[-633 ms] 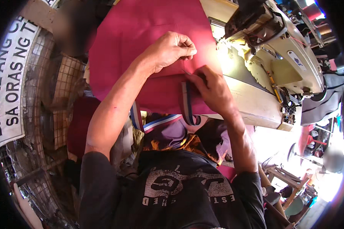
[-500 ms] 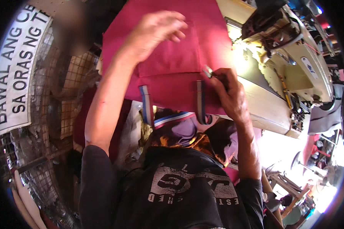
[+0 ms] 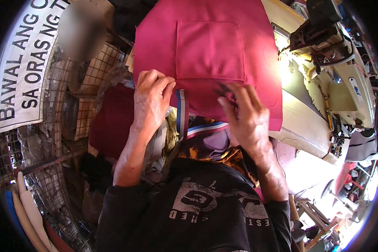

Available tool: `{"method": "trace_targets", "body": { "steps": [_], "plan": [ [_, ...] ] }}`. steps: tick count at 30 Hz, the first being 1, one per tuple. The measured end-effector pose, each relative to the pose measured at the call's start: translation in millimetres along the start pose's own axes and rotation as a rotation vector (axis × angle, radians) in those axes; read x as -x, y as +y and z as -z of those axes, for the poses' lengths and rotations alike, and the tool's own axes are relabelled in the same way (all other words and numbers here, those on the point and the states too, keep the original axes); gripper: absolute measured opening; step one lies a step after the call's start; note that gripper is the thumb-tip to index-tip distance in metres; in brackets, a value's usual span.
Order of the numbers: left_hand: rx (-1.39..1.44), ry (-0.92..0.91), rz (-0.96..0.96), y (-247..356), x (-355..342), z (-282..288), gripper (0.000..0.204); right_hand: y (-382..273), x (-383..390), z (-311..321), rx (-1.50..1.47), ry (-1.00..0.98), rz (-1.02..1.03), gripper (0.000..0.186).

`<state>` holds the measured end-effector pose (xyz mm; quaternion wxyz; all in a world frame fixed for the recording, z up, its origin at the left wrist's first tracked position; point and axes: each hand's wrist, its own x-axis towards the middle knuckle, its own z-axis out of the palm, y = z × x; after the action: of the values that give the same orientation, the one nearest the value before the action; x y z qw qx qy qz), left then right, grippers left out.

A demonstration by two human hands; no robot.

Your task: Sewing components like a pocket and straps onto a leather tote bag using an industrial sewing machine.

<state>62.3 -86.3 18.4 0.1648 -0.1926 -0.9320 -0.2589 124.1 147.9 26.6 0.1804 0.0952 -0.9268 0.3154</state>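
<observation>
A maroon cloth piece (image 3: 256,59), shaped like an apron, is spread out in front of me, with a square stitched pocket (image 3: 210,50) on it. At the pocket's near left corner, my left hand (image 3: 150,103) is closed in a pinch on the maroon cloth; whether a thread is also between the fingertips is too small to tell. My right hand (image 3: 251,117) is curled around small dark thread snips (image 3: 222,89), their pointed blades blurred, over the cloth below the pocket's right side. A striped strap (image 3: 182,111) hangs from the near edge beside my left hand.
To the right stands a pale sewing machine (image 3: 344,92) with a lit lamp area on its table (image 3: 300,122). A wire mesh rack (image 3: 59,101) and a white sign (image 3: 25,71) fill the left. More maroon cloth (image 3: 111,122) hangs at lower left; another striped band (image 3: 208,129) crosses my lap.
My left hand has come down from above the pocket to its near left corner and pinched there. My right hand has moved away from the pocket's right corner, slightly toward me, still holding the snips.
</observation>
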Motion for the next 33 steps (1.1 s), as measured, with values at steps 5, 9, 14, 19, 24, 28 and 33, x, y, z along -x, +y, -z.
{"method": "trace_targets", "body": {
  "steps": [5, 9, 14, 19, 24, 28, 33],
  "plan": [
    [0.05, 0.023, 0.016, -2.8, 2.8, 2.1, 0.009, -23.6, -15.6, -40.3, 0.03, -0.013, 0.076, 0.027],
    [0.236, 0.042, 0.053, -8.1, 3.1, 5.9, 0.01, -29.1, -28.7, -54.2, -0.009, -0.047, 0.093, 0.024],
    [0.239, 0.013, 0.04, -8.5, 6.0, 8.7, 0.01, -29.3, -41.4, -60.9, -0.005, -0.031, 0.139, 0.023],
    [0.31, 0.051, 0.13, -9.3, 7.3, 4.4, 0.012, -28.4, -39.0, -53.2, -0.028, -0.037, 0.156, 0.021],
    [0.35, 0.039, 0.122, -10.0, 7.2, 3.9, 0.012, -29.6, -40.7, -51.4, -0.039, -0.123, 0.129, 0.02],
    [0.311, -0.009, 0.078, -9.7, 8.2, 5.9, 0.011, -30.1, -42.4, -58.7, -0.007, -0.069, 0.156, 0.021],
    [0.321, -0.054, 0.085, -15.6, 14.2, 4.2, 0.01, -24.0, -41.1, -64.4, 0.075, -0.107, 0.283, 0.019]
  ]
}}
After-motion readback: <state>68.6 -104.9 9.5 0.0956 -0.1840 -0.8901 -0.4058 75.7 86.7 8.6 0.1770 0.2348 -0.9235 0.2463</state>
